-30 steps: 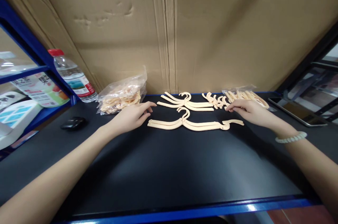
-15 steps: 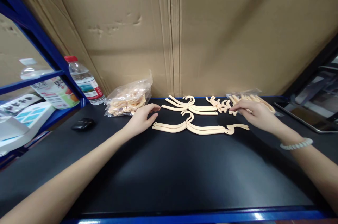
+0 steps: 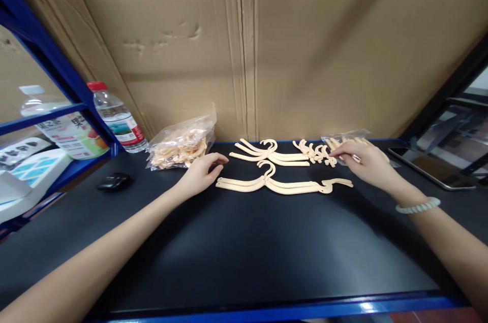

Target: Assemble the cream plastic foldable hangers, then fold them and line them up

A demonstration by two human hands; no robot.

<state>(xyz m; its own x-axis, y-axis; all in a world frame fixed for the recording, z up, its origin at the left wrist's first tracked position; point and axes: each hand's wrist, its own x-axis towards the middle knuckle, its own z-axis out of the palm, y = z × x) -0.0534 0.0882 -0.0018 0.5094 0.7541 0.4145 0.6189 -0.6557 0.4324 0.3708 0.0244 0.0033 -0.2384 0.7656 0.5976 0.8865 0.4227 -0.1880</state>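
Note:
My left hand [image 3: 200, 174] hovers at the left end of a folding hanger [image 3: 246, 187], fingers apart and holding nothing. That cream plastic hanger lies flat with its hook pointing away from me. A loose hook piece [image 3: 326, 188] and a thin arm piece [image 3: 341, 182] lie off its right end. Behind it are more hangers [image 3: 287, 157], overlapping, their arms spread. My right hand [image 3: 362, 163] reaches over a small pile of cream hook pieces [image 3: 310, 152], its fingertips at the pile's right edge. Its fingers are stretched and apart, with no piece visible between them.
A clear bag of cream parts [image 3: 179, 145] sits at back left, another bag [image 3: 343, 137] behind my right hand. A black mouse [image 3: 114, 182], a water bottle [image 3: 118, 120] and a blue shelf [image 3: 82, 107] stand left. A tablet [image 3: 430, 168] lies right. Cardboard [image 3: 171, 59] closes the back.
The whole view has shifted slightly, so most things sit a little further left. My hands keep nearly the same places beside the hangers and the hook pieces, which look unmoved.

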